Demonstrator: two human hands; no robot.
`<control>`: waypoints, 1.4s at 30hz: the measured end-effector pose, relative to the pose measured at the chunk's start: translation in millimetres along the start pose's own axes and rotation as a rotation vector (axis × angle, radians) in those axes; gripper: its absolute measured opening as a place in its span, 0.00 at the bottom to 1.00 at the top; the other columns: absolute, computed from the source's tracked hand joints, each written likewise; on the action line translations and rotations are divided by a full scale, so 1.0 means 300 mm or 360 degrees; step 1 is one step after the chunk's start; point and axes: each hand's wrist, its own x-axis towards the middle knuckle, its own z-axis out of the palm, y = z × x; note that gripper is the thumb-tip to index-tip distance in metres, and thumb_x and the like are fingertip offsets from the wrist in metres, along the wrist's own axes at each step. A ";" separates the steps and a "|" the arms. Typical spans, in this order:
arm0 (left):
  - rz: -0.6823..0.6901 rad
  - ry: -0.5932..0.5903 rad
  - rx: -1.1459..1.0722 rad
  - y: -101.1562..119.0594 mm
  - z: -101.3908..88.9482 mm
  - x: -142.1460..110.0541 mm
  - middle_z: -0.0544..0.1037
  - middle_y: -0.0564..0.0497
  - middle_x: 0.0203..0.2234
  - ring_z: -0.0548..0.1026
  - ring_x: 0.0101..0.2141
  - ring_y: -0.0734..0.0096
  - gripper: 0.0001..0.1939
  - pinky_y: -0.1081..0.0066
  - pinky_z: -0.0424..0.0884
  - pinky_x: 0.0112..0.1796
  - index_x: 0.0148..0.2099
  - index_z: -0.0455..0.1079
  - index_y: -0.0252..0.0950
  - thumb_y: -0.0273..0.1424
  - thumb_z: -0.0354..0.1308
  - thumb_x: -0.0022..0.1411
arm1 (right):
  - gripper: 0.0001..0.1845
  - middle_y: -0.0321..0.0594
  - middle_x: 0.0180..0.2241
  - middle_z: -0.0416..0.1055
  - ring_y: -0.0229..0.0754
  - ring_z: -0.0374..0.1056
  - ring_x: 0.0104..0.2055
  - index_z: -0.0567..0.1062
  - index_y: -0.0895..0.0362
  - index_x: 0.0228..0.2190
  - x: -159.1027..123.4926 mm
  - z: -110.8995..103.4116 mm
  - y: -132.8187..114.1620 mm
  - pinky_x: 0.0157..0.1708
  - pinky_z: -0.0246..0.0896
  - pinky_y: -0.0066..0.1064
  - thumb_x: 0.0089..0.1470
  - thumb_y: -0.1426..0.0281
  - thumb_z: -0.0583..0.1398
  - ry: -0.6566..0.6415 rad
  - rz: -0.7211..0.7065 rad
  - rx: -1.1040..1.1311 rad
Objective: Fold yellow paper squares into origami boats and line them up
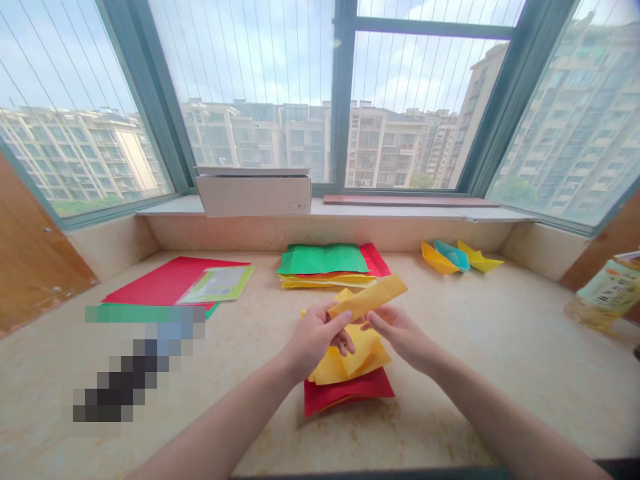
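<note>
A folded strip of yellow paper (373, 297) slants up to the right between my two hands. My left hand (323, 333) pinches its lower left end, thumb on top. Along its lower edge my right hand (393, 327) grips it with thumb and fingertips; part of those fingers is hidden. Beneath the hands lie creased yellow sheets (350, 367), on top of folded red paper (345, 392). Just beyond the strip is a stack of creased sheets, with a green sheet (325, 259) uppermost and red and yellow below.
Three folded paper boats (453, 258) stand at the back right. At left lie red sheets (155, 283) and a pale green packet (220, 283), near a blurred-out object (135, 373). A white box (255, 195) sits on the window ledge. A bottle (607, 293) is at the right edge.
</note>
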 end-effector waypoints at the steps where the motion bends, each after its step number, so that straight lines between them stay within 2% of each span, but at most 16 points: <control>1: -0.0016 -0.0006 0.0025 -0.003 0.005 -0.002 0.78 0.50 0.25 0.74 0.18 0.77 0.18 0.78 0.66 0.19 0.43 0.70 0.31 0.41 0.64 0.59 | 0.23 0.43 0.34 0.77 0.45 0.71 0.38 0.81 0.56 0.37 -0.001 0.009 0.003 0.41 0.65 0.35 0.57 0.50 0.59 -0.0018 -0.0004 -0.0001; 4: -0.0062 -0.0029 0.0127 -0.015 0.013 -0.006 0.76 0.53 0.20 0.74 0.17 0.75 0.18 0.78 0.68 0.19 0.40 0.70 0.31 0.42 0.63 0.59 | 0.26 0.40 0.30 0.75 0.43 0.69 0.34 0.80 0.58 0.34 -0.002 0.022 0.009 0.40 0.64 0.35 0.59 0.48 0.56 -0.0068 -0.0008 0.0030; 8: -0.0130 -0.0140 0.0226 -0.031 0.014 -0.007 0.79 0.47 0.28 0.75 0.17 0.75 0.22 0.75 0.71 0.20 0.37 0.72 0.30 0.47 0.63 0.58 | 0.25 0.37 0.27 0.72 0.38 0.65 0.29 0.79 0.58 0.32 -0.008 0.024 0.005 0.34 0.62 0.29 0.60 0.50 0.55 -0.0150 -0.0012 0.0073; 12: -0.0151 -0.0239 0.0279 -0.041 0.022 -0.009 0.77 0.48 0.23 0.73 0.16 0.75 0.27 0.76 0.69 0.19 0.31 0.72 0.30 0.53 0.59 0.58 | 0.24 0.35 0.25 0.69 0.36 0.64 0.25 0.79 0.58 0.34 -0.022 0.041 0.000 0.29 0.60 0.27 0.60 0.50 0.56 -0.0282 0.0088 0.0173; 15: -0.0168 -0.0348 0.0254 -0.042 0.024 -0.013 0.77 0.49 0.24 0.73 0.16 0.75 0.26 0.76 0.68 0.18 0.34 0.71 0.31 0.52 0.60 0.58 | 0.27 0.35 0.24 0.71 0.36 0.66 0.23 0.80 0.57 0.37 -0.023 0.047 0.007 0.25 0.61 0.27 0.57 0.47 0.57 -0.0320 0.0164 0.0294; 16: -0.0185 -0.0373 0.0242 -0.041 0.024 -0.014 0.77 0.49 0.24 0.73 0.16 0.75 0.25 0.77 0.67 0.18 0.35 0.70 0.31 0.52 0.60 0.58 | 0.28 0.36 0.24 0.72 0.37 0.67 0.23 0.80 0.58 0.38 -0.021 0.043 0.011 0.25 0.62 0.28 0.57 0.46 0.57 -0.0277 0.0166 0.0333; 18: -0.0220 -0.0377 0.0228 -0.038 0.021 -0.018 0.78 0.49 0.24 0.73 0.16 0.76 0.23 0.77 0.67 0.18 0.35 0.69 0.32 0.50 0.61 0.59 | 0.28 0.39 0.27 0.75 0.39 0.71 0.26 0.81 0.58 0.38 -0.011 0.025 0.018 0.28 0.65 0.30 0.56 0.46 0.58 -0.0052 0.0109 0.0395; 21: -0.0260 -0.0344 0.0221 -0.036 0.016 -0.022 0.78 0.49 0.23 0.74 0.17 0.76 0.21 0.78 0.66 0.18 0.34 0.67 0.33 0.47 0.61 0.59 | 0.25 0.43 0.31 0.79 0.45 0.75 0.35 0.81 0.58 0.37 0.008 -0.012 0.026 0.41 0.68 0.37 0.56 0.49 0.60 0.0372 -0.0031 0.0450; 24: -0.0252 -0.0323 0.0219 -0.035 0.012 -0.022 0.78 0.49 0.23 0.74 0.17 0.75 0.21 0.78 0.66 0.18 0.35 0.68 0.32 0.48 0.62 0.58 | 0.24 0.45 0.32 0.81 0.49 0.76 0.40 0.80 0.58 0.37 0.019 -0.031 0.023 0.47 0.66 0.42 0.56 0.49 0.61 0.0552 -0.0109 0.0497; 27: -0.0226 -0.0295 0.0249 -0.031 0.012 -0.020 0.79 0.49 0.24 0.74 0.17 0.75 0.20 0.78 0.67 0.18 0.35 0.69 0.32 0.47 0.62 0.58 | 0.28 0.48 0.35 0.81 0.51 0.75 0.44 0.80 0.57 0.41 0.015 -0.023 0.013 0.49 0.65 0.45 0.57 0.46 0.58 0.0532 -0.0168 0.0544; 30: -0.0166 -0.0250 0.0335 -0.030 0.016 -0.017 0.77 0.50 0.22 0.73 0.17 0.76 0.19 0.78 0.67 0.19 0.32 0.70 0.31 0.45 0.62 0.59 | 0.28 0.48 0.43 0.79 0.50 0.74 0.47 0.77 0.54 0.48 -0.005 -0.002 0.005 0.50 0.64 0.44 0.57 0.47 0.58 0.0219 -0.0093 0.0473; 32: -0.0121 -0.0256 0.0378 -0.034 0.019 -0.014 0.77 0.50 0.22 0.73 0.17 0.76 0.19 0.77 0.68 0.20 0.31 0.71 0.31 0.45 0.61 0.59 | 0.26 0.47 0.45 0.78 0.48 0.74 0.44 0.77 0.53 0.49 -0.019 0.016 0.007 0.47 0.66 0.41 0.56 0.50 0.62 -0.0011 0.0022 0.0380; 34: -0.0114 -0.0296 0.0399 -0.043 0.021 -0.012 0.78 0.48 0.25 0.74 0.18 0.74 0.19 0.75 0.70 0.21 0.32 0.72 0.31 0.44 0.62 0.59 | 0.26 0.45 0.41 0.79 0.45 0.75 0.36 0.78 0.53 0.48 -0.029 0.032 0.014 0.37 0.69 0.36 0.54 0.51 0.63 -0.0116 0.0113 0.0344; 36: -0.0127 -0.0299 0.0405 -0.052 0.021 -0.012 0.78 0.48 0.26 0.74 0.19 0.74 0.17 0.75 0.70 0.21 0.33 0.72 0.31 0.43 0.62 0.59 | 0.24 0.44 0.39 0.80 0.43 0.74 0.32 0.80 0.54 0.45 -0.031 0.040 0.021 0.32 0.68 0.34 0.56 0.50 0.61 -0.0070 0.0122 0.0357; 40: -0.0133 -0.0243 0.0400 -0.054 0.018 -0.012 0.78 0.48 0.26 0.74 0.19 0.74 0.15 0.75 0.69 0.21 0.33 0.71 0.31 0.40 0.63 0.57 | 0.21 0.44 0.41 0.80 0.46 0.75 0.43 0.81 0.54 0.38 -0.018 0.021 0.023 0.47 0.66 0.39 0.58 0.51 0.59 0.0237 -0.0040 0.0425; 42: -0.0118 -0.0246 0.0420 -0.049 0.018 -0.012 0.78 0.48 0.26 0.76 0.21 0.72 0.15 0.75 0.69 0.22 0.31 0.71 0.31 0.39 0.63 0.58 | 0.22 0.43 0.39 0.81 0.47 0.75 0.44 0.81 0.53 0.36 -0.010 0.004 0.018 0.50 0.65 0.41 0.59 0.50 0.58 0.0391 -0.0127 0.0504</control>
